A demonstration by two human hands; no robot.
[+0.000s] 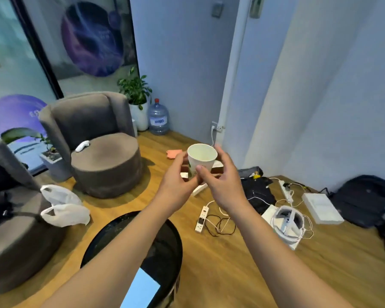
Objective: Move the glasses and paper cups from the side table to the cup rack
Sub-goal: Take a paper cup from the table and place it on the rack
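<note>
The round black table (165,245) below the person's arms shows no glasses or cups, only a pale blue rectangle, and no cup rack is in view. 1 paper cup (201,160) is held upright in the air, the left hand (176,185) and right hand (222,185) both closed around it, so I judge it is in transit and not yet racked.
</note>
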